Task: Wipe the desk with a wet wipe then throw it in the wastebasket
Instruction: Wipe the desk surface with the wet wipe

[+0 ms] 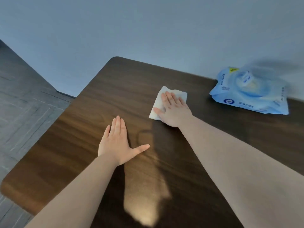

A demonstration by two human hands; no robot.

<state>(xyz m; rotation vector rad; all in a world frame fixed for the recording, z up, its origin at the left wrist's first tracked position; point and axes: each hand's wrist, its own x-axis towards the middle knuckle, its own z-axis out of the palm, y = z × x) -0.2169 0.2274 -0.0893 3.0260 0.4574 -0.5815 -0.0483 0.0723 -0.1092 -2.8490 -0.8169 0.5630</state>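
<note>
White wet wipe (166,102) lying flat on the dark wooden desk (79,139), right of frame centre, pinned under the right hand (174,111) with fingers spread flat, pressing rather than gripping. Left hand (117,143) lower centre, open, palm down, holding nothing. Blue wipe pack (250,94) at upper right. Best done with even palm pressure, long overlapping strokes, steering clear of the pack. No wastebasket visible.

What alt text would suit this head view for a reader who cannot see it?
A right hand presses a white wipe flat on a dark wooden desk; the left hand lies flat beside it. A blue wipe pack sits far right.
</note>
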